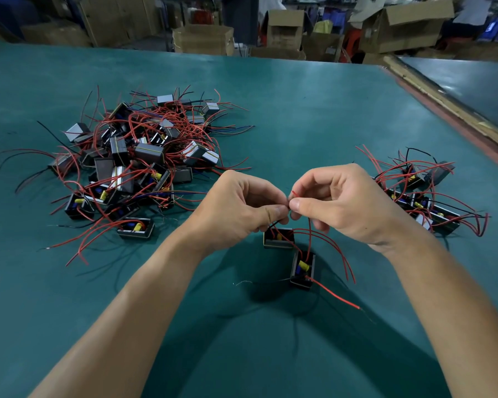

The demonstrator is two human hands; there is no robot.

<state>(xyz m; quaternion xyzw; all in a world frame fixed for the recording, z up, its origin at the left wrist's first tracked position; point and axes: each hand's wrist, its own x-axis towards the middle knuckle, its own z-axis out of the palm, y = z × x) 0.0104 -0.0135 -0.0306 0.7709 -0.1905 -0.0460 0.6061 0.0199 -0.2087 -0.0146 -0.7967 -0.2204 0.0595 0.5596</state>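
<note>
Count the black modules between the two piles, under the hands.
2. The far module is just under the left hand; the near module is closer to the camera, under the right hand. Both pinch red wires. The hands could hide another.

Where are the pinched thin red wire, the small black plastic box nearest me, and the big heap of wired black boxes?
Thin red wire (294, 193): head view, free tip.
Small black plastic box (301, 282): head view, near wall.
Heap of wired black boxes (149, 153): head view, central grey box.

We can read no writing, brand or number, neither on the wired units (302, 270) nor on the cardboard boxes (203, 40) past the table's (299, 116) far edge.
</note>
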